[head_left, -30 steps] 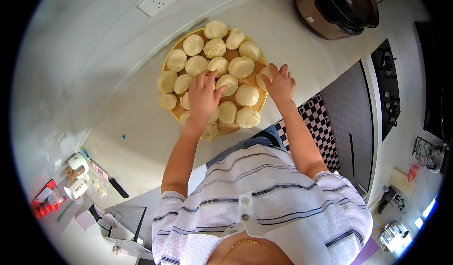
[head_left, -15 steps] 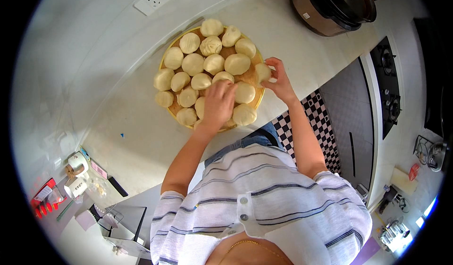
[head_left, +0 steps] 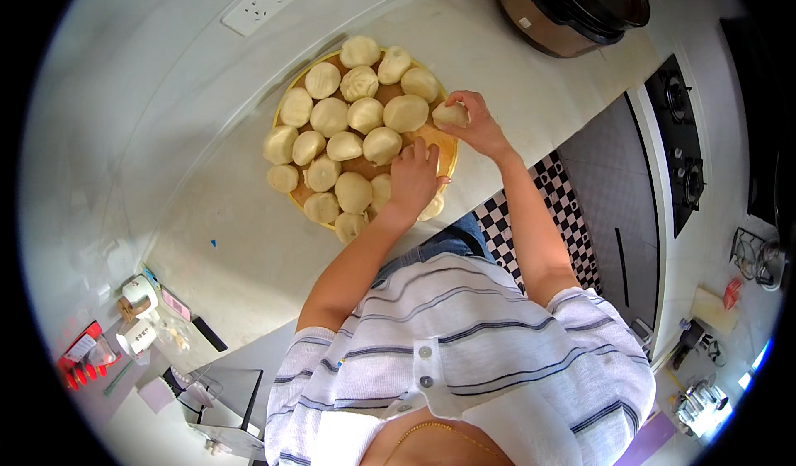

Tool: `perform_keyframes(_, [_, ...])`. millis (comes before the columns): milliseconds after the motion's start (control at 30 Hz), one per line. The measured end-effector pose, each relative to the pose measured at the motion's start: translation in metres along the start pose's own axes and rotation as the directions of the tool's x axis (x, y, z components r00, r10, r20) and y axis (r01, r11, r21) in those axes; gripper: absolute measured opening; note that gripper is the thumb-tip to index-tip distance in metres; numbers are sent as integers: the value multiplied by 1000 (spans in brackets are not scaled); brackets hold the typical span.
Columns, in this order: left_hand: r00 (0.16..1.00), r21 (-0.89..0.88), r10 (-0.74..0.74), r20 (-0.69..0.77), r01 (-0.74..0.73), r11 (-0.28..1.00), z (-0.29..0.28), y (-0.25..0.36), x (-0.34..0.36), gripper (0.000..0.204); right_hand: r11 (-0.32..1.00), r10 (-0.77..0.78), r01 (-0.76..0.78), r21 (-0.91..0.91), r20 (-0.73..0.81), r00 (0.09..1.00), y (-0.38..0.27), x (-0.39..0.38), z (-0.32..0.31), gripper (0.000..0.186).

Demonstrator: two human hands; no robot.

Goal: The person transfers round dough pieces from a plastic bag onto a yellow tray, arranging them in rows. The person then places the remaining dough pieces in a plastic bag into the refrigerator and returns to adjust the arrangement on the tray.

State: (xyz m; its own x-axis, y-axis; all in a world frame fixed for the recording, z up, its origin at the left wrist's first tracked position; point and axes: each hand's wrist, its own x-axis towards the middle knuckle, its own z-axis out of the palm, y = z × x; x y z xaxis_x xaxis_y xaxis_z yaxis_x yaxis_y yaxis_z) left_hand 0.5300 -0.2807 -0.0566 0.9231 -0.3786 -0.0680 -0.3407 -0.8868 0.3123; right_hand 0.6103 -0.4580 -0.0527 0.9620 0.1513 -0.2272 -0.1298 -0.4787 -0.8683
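Observation:
A round wooden board (head_left: 447, 149) with a yellow rim lies on the counter, and pale, round dough buns crowd most of it. At its right edge, my right hand (head_left: 479, 126) is closed on one bun (head_left: 450, 115), pinched between thumb and fingers. My left hand (head_left: 412, 180) reaches over the lower right of the board with its fingers curved downward; whatever lies beneath them is hidden. Just left of its fingers rests a smooth bun (head_left: 381, 145). Another bun (head_left: 431, 208) is partly covered by that hand. Toward the far side sits a pleated bun (head_left: 359, 84).
A brown and black electric cooker (head_left: 555, 14) stands at the far right. Beyond it are a black gas hob (head_left: 680, 134) and a checkered floor (head_left: 564, 209). A wall socket strip (head_left: 276, 0) is behind the board. A phone (head_left: 175, 303) lies at the left.
My right hand has moved up and left with the bun, onto the board's right edge. My left hand has shifted right, uncovering buns that it hid. The view has tilted slightly.

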Motion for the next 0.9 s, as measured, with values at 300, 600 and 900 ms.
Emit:
perform_keyframes(300, [990, -125, -26, -137, 9, 992, 8, -8, -18, 53, 998, -61, 61, -1, -53, 997, 14, -6, -13, 42])
perform_keyframes(600, [979, -160, -49, -197, 17, 987, -4, -11, -17, 43, 987, 21, -44, 153, 152, 988, -1, -7, -21, 40])
perform_keyframes(900, [997, -60, -43, -61, 39, 997, -7, -8, 5, 44, 971, -164, 205, -121, 283, 945, -5, 15, -11, 58])
